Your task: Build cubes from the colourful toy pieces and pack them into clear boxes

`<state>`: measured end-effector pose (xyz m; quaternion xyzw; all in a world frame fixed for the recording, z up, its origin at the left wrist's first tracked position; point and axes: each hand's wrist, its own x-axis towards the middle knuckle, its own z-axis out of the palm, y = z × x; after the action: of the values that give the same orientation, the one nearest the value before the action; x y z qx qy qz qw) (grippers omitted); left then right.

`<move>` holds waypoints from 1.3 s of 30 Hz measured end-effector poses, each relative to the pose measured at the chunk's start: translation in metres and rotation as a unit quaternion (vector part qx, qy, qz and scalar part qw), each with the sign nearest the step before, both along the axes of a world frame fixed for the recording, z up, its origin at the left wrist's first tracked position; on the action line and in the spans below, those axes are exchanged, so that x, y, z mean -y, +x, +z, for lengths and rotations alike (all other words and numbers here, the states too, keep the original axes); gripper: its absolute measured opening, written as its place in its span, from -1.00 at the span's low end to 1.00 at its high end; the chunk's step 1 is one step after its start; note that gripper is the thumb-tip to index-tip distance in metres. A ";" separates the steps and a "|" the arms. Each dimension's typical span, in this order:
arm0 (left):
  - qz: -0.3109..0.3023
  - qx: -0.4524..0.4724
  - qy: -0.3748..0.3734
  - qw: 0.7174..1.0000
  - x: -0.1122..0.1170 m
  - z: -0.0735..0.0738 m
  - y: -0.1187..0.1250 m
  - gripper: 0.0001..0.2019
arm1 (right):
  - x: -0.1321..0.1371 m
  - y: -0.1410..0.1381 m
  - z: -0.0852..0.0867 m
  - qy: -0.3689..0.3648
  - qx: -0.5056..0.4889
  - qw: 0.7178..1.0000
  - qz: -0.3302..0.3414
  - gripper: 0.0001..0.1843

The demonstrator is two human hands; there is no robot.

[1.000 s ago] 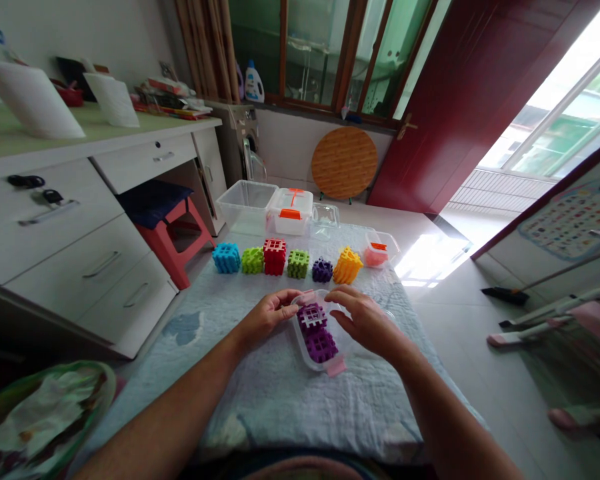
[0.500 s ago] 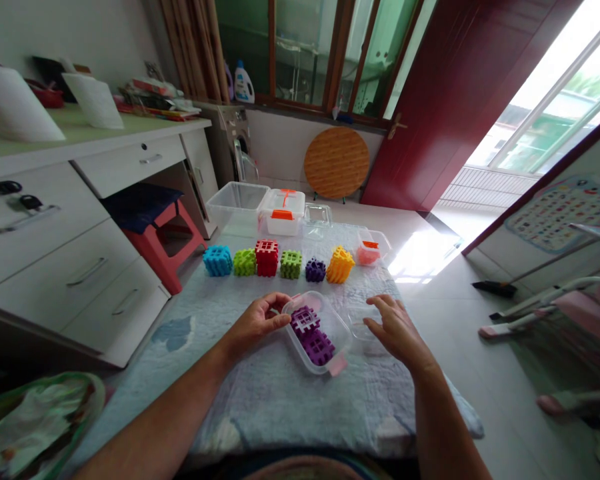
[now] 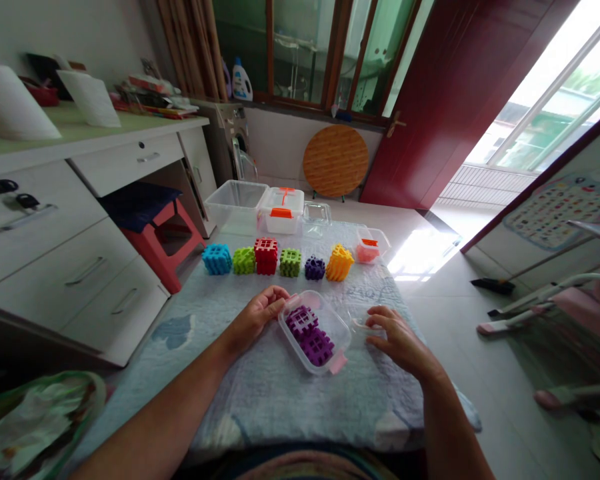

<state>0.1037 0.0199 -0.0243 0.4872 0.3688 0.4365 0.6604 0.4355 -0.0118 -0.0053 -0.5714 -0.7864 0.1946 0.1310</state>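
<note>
A small clear box with pink clips [image 3: 341, 333] lies open in front of me on the padded table [image 3: 290, 400]; purple grid blocks [image 3: 311, 335] fill it. My left hand [image 3: 256, 315] is curled on the box's near-left corner, gripping its rim. My right hand [image 3: 397, 340] rests to the right of the box with its fingers on a clear lid [image 3: 363, 315] lying flat on the cloth. A row of cube blocks stands beyond: blue [image 3: 217, 259], lime [image 3: 243, 260], red [image 3: 265, 255], green [image 3: 290, 262], purple [image 3: 315, 268] and orange [image 3: 339, 263].
At the table's far edge stand an open clear tub [image 3: 236, 203], a white box with orange latches [image 3: 281, 210], a small clear box [image 3: 316, 219] and a clear box holding pink pieces [image 3: 371, 247]. White drawers [image 3: 65, 247] and a red stool [image 3: 163, 233] stand left.
My right hand has lifted the clear lid off the box and carried it right, down onto the cloth. My left hand has stayed on the box.
</note>
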 end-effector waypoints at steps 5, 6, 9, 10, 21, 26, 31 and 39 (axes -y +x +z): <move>0.010 0.063 -0.098 0.993 -0.009 -0.006 0.012 -0.67 | -0.004 0.000 -0.003 0.047 -0.038 0.998 -0.014 -0.86; 0.004 0.054 -0.105 0.993 -0.010 -0.007 0.012 -0.67 | -0.004 0.000 -0.002 0.058 -0.045 0.997 -0.020 -0.86; -0.003 0.031 -0.105 0.994 -0.011 -0.007 0.011 -0.70 | -0.004 -0.005 0.009 0.093 -0.072 0.992 -0.053 -0.82; -0.003 0.027 -0.104 0.994 -0.010 -0.007 0.011 -0.70 | -0.003 -0.007 0.014 0.107 -0.082 0.989 -0.067 -0.79; 0.068 0.029 -0.097 0.993 0.010 -0.009 0.020 -0.68 | 0.008 -0.082 0.059 0.227 -0.115 0.967 -0.029 -0.76; 0.083 0.037 -0.082 0.992 0.015 -0.006 0.024 -0.71 | 0.012 -0.120 0.055 0.213 -0.055 0.975 -0.029 -0.77; 0.083 0.023 -0.075 0.993 0.017 -0.003 0.026 -0.68 | 0.006 -0.128 0.048 0.203 -0.031 0.978 -0.028 -0.77; 0.084 0.026 -0.088 0.992 0.018 -0.003 0.025 -0.70 | 0.001 -0.128 0.041 0.184 0.007 0.983 -0.023 -0.78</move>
<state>0.1283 0.0024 -0.0275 0.3829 0.4286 0.4686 0.6710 0.3077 -0.0125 0.0360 -0.5564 -0.7966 0.0397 0.2330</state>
